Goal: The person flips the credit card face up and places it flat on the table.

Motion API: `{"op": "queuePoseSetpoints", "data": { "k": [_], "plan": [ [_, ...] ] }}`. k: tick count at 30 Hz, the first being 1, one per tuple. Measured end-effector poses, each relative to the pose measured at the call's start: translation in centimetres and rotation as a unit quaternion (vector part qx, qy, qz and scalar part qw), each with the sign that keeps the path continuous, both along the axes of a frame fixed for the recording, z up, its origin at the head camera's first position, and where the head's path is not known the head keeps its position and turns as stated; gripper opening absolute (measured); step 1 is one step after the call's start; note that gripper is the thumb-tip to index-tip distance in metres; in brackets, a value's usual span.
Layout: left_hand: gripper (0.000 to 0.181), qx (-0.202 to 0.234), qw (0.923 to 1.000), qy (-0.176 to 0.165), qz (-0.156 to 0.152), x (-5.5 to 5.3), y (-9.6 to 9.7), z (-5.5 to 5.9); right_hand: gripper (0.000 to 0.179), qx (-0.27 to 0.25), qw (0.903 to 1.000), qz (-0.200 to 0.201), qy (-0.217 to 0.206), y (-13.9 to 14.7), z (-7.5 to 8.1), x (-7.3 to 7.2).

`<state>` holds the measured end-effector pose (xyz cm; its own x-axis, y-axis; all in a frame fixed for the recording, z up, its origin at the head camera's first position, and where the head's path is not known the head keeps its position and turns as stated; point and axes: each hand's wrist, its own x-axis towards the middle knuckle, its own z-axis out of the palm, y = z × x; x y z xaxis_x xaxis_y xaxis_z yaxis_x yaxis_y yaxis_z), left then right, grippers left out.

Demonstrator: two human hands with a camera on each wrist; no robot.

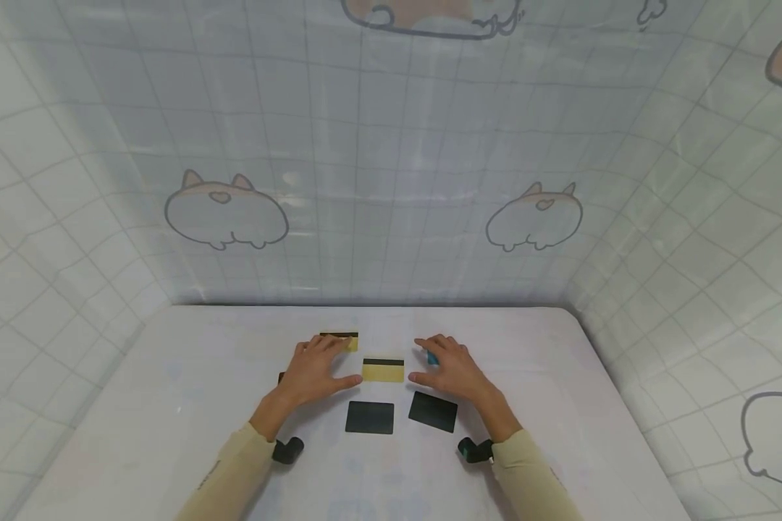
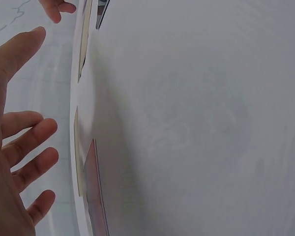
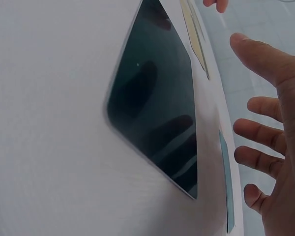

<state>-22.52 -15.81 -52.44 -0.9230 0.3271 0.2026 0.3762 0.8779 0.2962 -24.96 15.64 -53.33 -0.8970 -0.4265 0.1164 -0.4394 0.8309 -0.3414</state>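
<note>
Left hand: (image 1: 313,370) held above the table (image 1: 169,434), fingers spread and loosely bent, gripping nothing, well apart from the other hand.
Right hand: (image 1: 452,367) likewise raised, fingers parted, holding nothing.
Middle yellow card: (image 1: 383,370) flat on the table between the hands, long axis running left to right, dark stripe along its far edge.
Far yellow card: (image 1: 352,344) partly behind the left fingers, long axis also left to right, stripe on the far side.
Near black card: (image 1: 369,417) just nearer the person, lengthwise left to right.
Slanted black card: (image 1: 433,412) to its right, right end angled toward the person.
Blue card: (image 1: 432,358) mostly hidden by the right hand; cannot tell its direction.
Reddish card: (image 2: 95,191) beside the left hand, mostly covered in the head view.
</note>
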Motion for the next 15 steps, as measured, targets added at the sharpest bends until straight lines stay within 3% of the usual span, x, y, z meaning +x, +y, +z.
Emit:
{"op": "queuePoseSetpoints", "data": {
  "k": [7, 15],
  "plan": [
    [0.079, -0.010, 0.9998, -0.014, -0.007, -0.3, 0.5, -0.4, 0.076, -0.006, 0.9998, 0.020, 0.006, -0.4, -0.1, 0.0],
    [0.081, -0.015, 0.9994, -0.029, -0.013, -0.5, 1.1, -0.3, 0.075, 0.012, 0.9990, 0.022, -0.037, -1.2, 0.0, -0.1]
  ]
}}
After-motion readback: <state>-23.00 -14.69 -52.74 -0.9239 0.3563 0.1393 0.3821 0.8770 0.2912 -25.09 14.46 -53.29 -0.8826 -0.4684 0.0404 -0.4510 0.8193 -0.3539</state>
